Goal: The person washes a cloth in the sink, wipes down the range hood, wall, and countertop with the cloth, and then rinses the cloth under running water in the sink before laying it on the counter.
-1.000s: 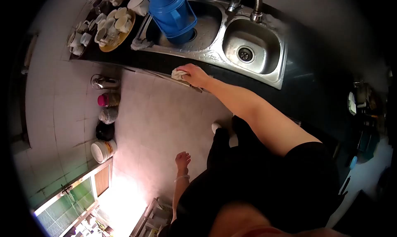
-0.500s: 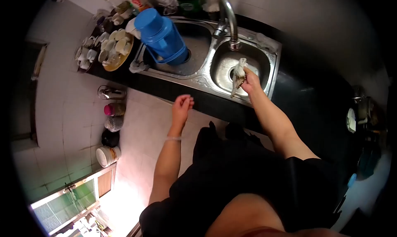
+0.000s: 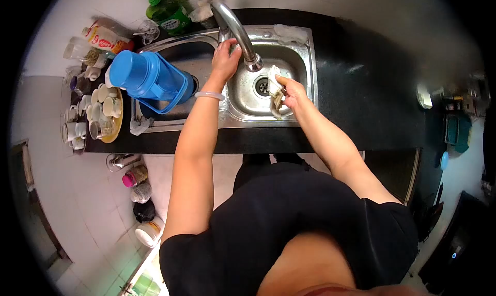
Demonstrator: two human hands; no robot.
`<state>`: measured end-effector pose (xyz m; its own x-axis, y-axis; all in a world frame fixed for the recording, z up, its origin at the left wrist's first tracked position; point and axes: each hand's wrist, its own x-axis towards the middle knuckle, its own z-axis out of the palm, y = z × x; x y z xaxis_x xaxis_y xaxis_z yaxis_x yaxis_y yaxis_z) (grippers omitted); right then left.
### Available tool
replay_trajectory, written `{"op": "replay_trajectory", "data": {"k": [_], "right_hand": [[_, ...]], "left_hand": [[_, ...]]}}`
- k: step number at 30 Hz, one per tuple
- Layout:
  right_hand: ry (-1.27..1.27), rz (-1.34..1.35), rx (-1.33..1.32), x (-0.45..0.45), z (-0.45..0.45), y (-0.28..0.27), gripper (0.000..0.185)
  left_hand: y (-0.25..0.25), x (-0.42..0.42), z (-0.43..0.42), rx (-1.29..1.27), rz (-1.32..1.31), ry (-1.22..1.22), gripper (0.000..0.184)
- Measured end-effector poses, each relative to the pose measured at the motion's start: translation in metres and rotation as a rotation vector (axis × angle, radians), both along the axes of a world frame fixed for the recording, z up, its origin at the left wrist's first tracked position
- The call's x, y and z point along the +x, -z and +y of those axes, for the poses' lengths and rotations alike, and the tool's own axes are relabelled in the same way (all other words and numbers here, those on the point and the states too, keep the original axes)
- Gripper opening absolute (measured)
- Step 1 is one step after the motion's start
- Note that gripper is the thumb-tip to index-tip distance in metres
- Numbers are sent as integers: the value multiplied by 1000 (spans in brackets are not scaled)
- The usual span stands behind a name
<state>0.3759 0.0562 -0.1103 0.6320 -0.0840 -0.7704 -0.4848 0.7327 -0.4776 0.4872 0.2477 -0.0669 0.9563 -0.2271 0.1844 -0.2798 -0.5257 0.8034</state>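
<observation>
My right hand [image 3: 293, 93] is closed on a crumpled, stained white cloth [image 3: 275, 89], which hangs over the right sink basin [image 3: 297, 63] beside its drain. My left hand [image 3: 226, 63], with a pale bangle at the wrist, is raised at the base of the curved metal faucet [image 3: 238, 31]. Its fingers are partly bent around the faucet's lower part, and the exact contact is hidden. The faucet's spout points down into the right basin, and no water stream shows. A large blue flask [image 3: 155, 81] stands in the left basin [image 3: 194, 56].
Left of the sink, several cups crowd a yellow tray [image 3: 120, 121]. Behind are a green soap bottle [image 3: 170, 16] and a red-and-white packet [image 3: 108, 37]. A plastic bag [image 3: 140, 124] lies at the sink's left edge. Jars and a white bucket [image 3: 149, 234] stand on the floor.
The cloth went from the counter's front edge to the right basin in my right hand. My left hand rose from low by my body to the faucet. The view has turned and shifted.
</observation>
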Motion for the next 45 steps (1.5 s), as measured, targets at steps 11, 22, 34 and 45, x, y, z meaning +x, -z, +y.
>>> {"op": "replay_trajectory", "data": {"k": [11,22,34,45], "right_hand": [[10,1,133,6,21,42,24],[-243,-169,-396,3,2,28,12],[-279,-649,-1358,-19,46,32,20],[-437,-48,-744,46,3,104,43]], "left_hand": [[86,-127,-18,-239,607,-144,53],[72,-94,-14,-1293,1014,-254,24],[159,-96,-56,-1652,1267,-14,28],[82,-106,-101,-671,1207,-425,36]]}}
